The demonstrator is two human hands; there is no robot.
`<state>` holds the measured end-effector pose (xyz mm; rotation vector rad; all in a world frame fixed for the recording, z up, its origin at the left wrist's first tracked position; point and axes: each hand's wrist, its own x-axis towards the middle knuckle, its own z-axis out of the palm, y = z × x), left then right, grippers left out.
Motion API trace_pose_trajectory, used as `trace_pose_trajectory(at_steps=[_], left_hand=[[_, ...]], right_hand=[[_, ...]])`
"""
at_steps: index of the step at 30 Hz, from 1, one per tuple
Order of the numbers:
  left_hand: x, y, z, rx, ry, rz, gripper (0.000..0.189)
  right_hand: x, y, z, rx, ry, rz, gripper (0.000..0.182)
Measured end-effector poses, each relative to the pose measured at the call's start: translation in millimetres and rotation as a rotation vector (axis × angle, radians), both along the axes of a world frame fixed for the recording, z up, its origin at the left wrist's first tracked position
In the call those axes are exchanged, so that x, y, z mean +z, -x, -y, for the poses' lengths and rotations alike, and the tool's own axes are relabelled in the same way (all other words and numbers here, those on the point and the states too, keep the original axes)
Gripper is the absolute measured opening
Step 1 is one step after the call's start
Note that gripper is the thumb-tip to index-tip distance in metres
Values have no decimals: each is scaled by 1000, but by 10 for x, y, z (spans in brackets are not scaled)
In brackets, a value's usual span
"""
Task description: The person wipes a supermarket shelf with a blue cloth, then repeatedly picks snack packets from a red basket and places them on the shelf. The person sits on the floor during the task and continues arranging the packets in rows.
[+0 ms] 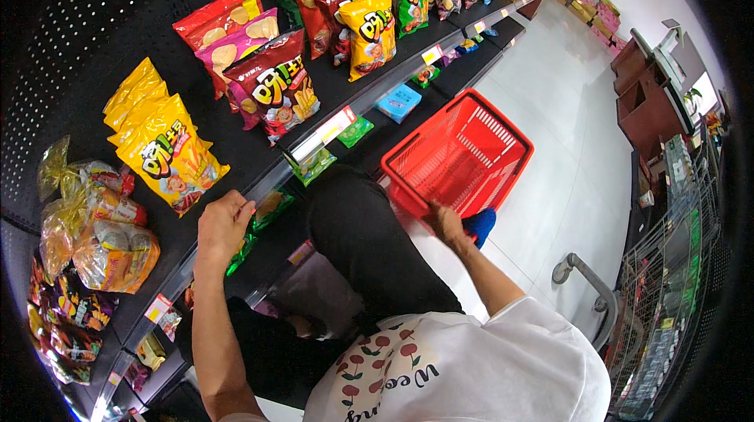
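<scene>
My left hand (224, 226) is at the front edge of a black shelf, with its fingers curled at the clear price rail (268, 183). Just beyond it stands a yellow bag of potato snacks (174, 154), apart from the fingers. My right hand (446, 223) grips the near rim of a red plastic shopping basket (406, 195), which sits tilted on the floor to the right of my knee. Part of the grip is hidden behind the rim. No goods show inside the basket. A brown-red snack bag (274, 83) stands farther along the shelf.
Bundled snacks in clear wrap (115, 245) lie on the shelf at left. Green packets (312, 166) and a blue box (399, 103) sit on the lower shelf. A wire rack (665, 280) and a grey metal rail (595, 286) stand at right. Brown counters (648, 92) are farther off.
</scene>
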<state>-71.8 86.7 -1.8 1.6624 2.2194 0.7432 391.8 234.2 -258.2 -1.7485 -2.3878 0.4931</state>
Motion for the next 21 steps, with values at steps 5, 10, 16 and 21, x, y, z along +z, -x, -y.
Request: trace_pose_trajectory(at_steps=[5,10,16,21], left_hand=[[-194,-142,-124,-131,44,-88,20],[-565,-398,-173,-242,264,-166,27],[-1310,-1123,-172,-433,830,-147,37],[-2205,-1805,332,-538,736,178,38]], right_hand=[[10,-534,-585,-145,30,-23,51],[-55,-718,-1004,-143,-3,-28,47],[-62,-753,-1019,-186,-30,72,44],[-92,-655,-1064,-221,-81,74,44]])
